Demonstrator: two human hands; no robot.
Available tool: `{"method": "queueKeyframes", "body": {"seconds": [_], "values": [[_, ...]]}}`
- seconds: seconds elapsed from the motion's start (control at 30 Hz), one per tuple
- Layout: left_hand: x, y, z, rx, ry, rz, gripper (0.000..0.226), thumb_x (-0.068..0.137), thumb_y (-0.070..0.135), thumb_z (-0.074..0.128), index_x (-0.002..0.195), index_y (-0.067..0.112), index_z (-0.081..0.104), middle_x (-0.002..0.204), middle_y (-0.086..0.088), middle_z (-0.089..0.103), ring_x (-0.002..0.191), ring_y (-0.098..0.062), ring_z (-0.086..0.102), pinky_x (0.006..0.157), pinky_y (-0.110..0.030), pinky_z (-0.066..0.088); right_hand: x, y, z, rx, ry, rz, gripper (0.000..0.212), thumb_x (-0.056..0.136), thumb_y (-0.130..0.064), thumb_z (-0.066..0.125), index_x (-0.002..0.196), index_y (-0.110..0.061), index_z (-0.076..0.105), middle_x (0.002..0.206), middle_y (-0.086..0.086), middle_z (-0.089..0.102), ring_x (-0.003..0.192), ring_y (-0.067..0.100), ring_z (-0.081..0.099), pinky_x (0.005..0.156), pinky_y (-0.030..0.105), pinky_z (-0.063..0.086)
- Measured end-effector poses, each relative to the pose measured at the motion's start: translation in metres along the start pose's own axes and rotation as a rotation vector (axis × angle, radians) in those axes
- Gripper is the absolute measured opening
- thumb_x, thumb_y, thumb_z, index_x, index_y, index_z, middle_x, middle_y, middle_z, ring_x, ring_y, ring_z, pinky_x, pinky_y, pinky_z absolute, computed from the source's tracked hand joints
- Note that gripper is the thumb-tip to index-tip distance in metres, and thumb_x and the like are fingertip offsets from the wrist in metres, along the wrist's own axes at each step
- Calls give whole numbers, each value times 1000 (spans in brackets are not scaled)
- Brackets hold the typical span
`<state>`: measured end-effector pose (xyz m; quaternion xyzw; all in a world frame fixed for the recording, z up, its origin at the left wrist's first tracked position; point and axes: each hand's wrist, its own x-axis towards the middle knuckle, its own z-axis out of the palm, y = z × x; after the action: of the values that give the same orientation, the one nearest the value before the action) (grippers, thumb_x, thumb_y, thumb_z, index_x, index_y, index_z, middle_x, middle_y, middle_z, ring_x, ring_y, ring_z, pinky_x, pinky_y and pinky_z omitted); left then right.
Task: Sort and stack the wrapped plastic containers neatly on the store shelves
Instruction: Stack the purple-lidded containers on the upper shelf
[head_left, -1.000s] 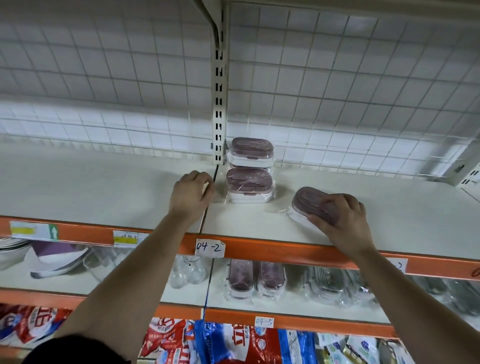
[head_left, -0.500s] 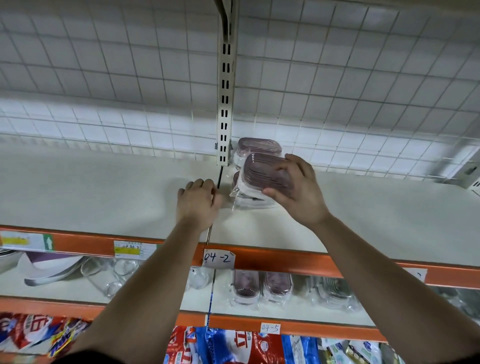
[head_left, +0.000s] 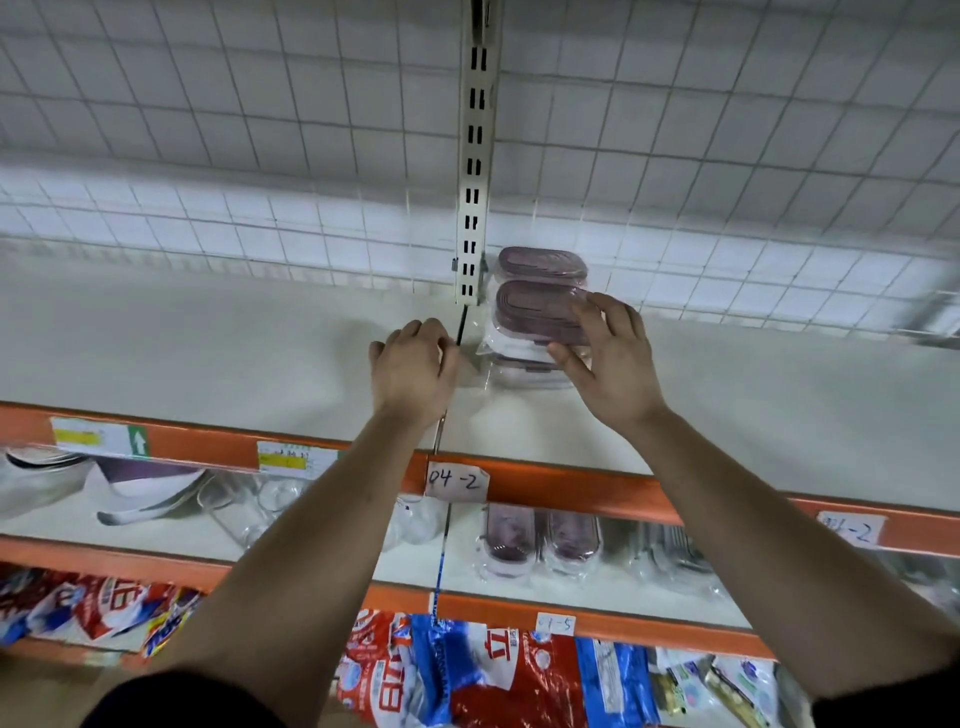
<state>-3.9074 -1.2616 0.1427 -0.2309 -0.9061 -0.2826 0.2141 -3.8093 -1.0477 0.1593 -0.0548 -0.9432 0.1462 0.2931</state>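
Note:
Wrapped plastic containers with mauve lids stand on the white upper shelf (head_left: 208, 353), just right of the slotted upright (head_left: 472, 208). The front container (head_left: 535, 312) sits on top of another one (head_left: 524, 371); a further container (head_left: 540, 262) stands behind them by the wire back. My right hand (head_left: 613, 364) holds the right end of the top front container, fingers over its lid and thumb along its front side. My left hand (head_left: 415, 369) rests on the shelf left of the stack, fingers loosely curled, holding nothing.
An orange rail with a "04-2" label (head_left: 457, 480) edges the shelf. On the shelf below lie two more wrapped containers (head_left: 511, 540), glassware (head_left: 249, 504) and bowls. Red and blue bags (head_left: 467, 670) fill the lowest level. A wire grid closes the back.
My right hand picked the container up from the shelf on the right, carried it left and set it on the front container. My left hand stayed beside the stack.

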Motion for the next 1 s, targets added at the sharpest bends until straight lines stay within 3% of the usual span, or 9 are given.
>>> {"method": "queueKeyframes", "body": {"seconds": [0.1,0.2,0.27,0.4,0.6,0.83,1.0], "values": [[-9,15,-11,-59,129,-5,36,86,34,31,86,12,60,80,-4,63,74,-27,56,72,-32,27,-18,4,-13,58,61,21,60,95,-52,43,134,-8,54,133,15,53,128,35,44,108,41,34],[-24,38,-22,-139,198,-8,38,84,35,31,83,11,60,77,-4,62,70,-27,55,70,-33,31,-43,-1,-29,128,167,12,48,96,-43,46,123,-5,59,124,14,59,118,35,49,102,30,32],[-39,57,-26,-180,222,22,34,85,33,35,81,11,60,74,-3,61,67,-26,55,68,-33,32,-66,-6,-37,183,188,22,41,97,-38,47,120,-7,60,120,11,59,113,32,51,97,30,38],[-83,93,-28,-284,222,87,32,89,30,37,81,9,62,71,0,59,63,-23,53,66,-34,38,-120,-18,-50,324,192,86,26,97,-23,53,115,-6,61,108,6,59,92,20,59,79,24,45],[-162,107,-6,-403,188,100,33,94,26,42,79,5,62,68,-4,59,61,-22,54,57,-33,40,-201,-14,-42,403,126,129,19,96,-16,55,108,-4,63,96,4,64,84,12,58,74,13,41],[-236,77,52,-450,-1,42,32,91,21,37,80,5,62,73,-2,59,67,-26,55,63,-39,46,-266,31,14,420,-30,240,31,95,-31,49,106,-6,64,99,8,64,84,20,61,72,44,53],[-260,42,118,-298,-197,-8,46,94,33,33,102,6,69,92,-13,68,83,-32,62,73,-44,51,-287,69,66,268,-251,320,54,88,-49,44,119,-10,67,119,7,63,106,28,59,89,35,49]]}}
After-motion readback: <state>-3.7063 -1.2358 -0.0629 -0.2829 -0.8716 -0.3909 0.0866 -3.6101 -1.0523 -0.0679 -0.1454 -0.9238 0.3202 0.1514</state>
